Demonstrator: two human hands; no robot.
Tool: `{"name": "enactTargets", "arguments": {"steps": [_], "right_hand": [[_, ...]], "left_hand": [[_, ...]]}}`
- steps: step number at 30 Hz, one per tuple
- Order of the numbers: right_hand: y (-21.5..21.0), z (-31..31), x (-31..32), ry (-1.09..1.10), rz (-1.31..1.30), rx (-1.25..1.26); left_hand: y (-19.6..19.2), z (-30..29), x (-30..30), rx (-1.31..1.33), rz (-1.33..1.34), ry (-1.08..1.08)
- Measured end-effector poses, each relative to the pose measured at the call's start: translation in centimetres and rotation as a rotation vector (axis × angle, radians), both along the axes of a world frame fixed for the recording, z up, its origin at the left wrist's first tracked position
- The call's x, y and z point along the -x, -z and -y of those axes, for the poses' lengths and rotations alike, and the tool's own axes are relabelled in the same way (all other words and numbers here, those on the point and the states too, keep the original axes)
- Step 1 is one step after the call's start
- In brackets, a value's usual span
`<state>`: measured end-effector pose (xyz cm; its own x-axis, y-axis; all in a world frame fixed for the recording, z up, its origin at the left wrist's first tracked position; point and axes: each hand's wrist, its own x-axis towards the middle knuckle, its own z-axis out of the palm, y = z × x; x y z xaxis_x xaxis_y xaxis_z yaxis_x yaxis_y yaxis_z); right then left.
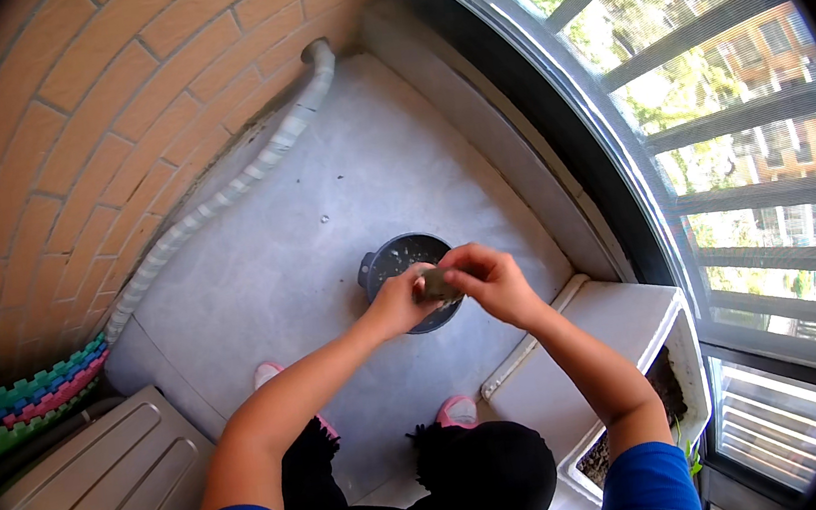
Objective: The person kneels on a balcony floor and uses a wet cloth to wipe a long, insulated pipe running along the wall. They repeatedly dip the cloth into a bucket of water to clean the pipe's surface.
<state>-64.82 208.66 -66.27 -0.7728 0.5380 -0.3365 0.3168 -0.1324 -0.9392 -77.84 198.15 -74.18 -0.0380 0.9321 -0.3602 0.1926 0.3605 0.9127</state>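
Shows no readable text, label, brand, number or sign on any surface, near or far; offers no legible lettering or figures anywhere.

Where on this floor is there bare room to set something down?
Mostly beyond the pan, on the floor between the hose and window ledge, apart from a few specks. A smaller patch lies between the hose and left shoe. It's crowded at the pan, with left hand, right hand and a dark lump over it.

head | hands (397, 303) (496, 285): together at grey-brown lump (439, 286) | over dark pot (379, 258) | grey floor (396, 146)
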Motion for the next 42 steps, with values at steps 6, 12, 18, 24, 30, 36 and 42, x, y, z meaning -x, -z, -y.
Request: {"name": "enactTargets", "arguments": {"steps": [6,12,18,24,30,36,42], "right_hand": [[2.9,-0.8,-0.6,-0.051,0.15,-0.049],[5.6,-1.5,-1.3,-0.031,0.22,0.017],[5.7,-1.4,-1.4,-0.078,0.121,0.182],[4.7,-1.0,-0.6,-0.34,0.116,0.003],[8.3,-1.0,-1.8,-0.151,0.302,0.597],[12.1,0.7,0.7,-0.087,0.567,-0.232],[14.9,4.3,2.5,-0.491,0.82,-0.835]], "left_hand": [[2.5,0.3,0.0,-0.152,0.214,-0.21],[2.3,-0.1,2.7,-0.165,-0.2,0.177],[0.2,-0.5,1.5,0.004,0.195,0.114],[-0.2,0.3,1.4,0.214,0.85,-0.243],[0.8,0.4,1.2,0.202,1.075,-0.565],[9.1,1.1,-2.5,0.392,0.66,-0.915],[14.3,0.3,-3.6,0.616,0.455,-0.844]]}}
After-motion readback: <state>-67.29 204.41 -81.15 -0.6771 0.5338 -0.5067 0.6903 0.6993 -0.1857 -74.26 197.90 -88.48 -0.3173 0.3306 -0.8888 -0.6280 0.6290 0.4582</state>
